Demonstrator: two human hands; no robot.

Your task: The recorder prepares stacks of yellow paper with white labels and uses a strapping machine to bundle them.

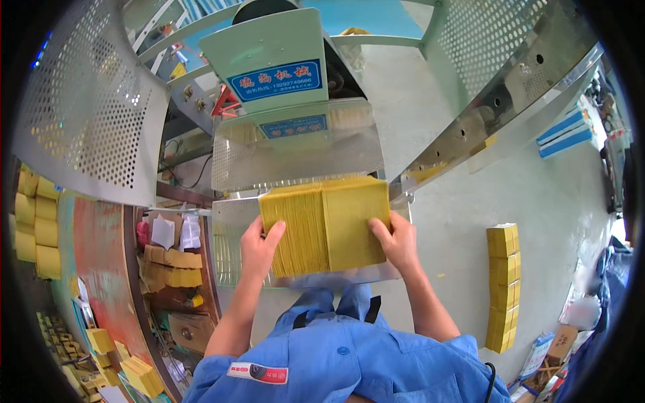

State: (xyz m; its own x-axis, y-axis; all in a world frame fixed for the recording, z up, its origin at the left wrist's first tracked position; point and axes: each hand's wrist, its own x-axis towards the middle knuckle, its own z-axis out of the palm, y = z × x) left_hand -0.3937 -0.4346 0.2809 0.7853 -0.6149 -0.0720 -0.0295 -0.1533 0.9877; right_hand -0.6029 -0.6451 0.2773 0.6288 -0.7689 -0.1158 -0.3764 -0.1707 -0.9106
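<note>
A thick stack of yellow paper is held in front of me, over a shiny metal plate at the machine's near end. Its left part shows many thin sheet edges, and the right part is a smooth flat face. My left hand grips the stack's left side, with the thumb on its upper face. On the opposite side, my right hand grips it the same way. The undersides of both hands are hidden, so I cannot tell whether the stack rests on the plate.
Beyond the stack stand a metal cover and a pale green machine housing. Perforated guards flank the machine, with a steel rail at right. Yellow bundles line the floor at right. A worn bench stands left.
</note>
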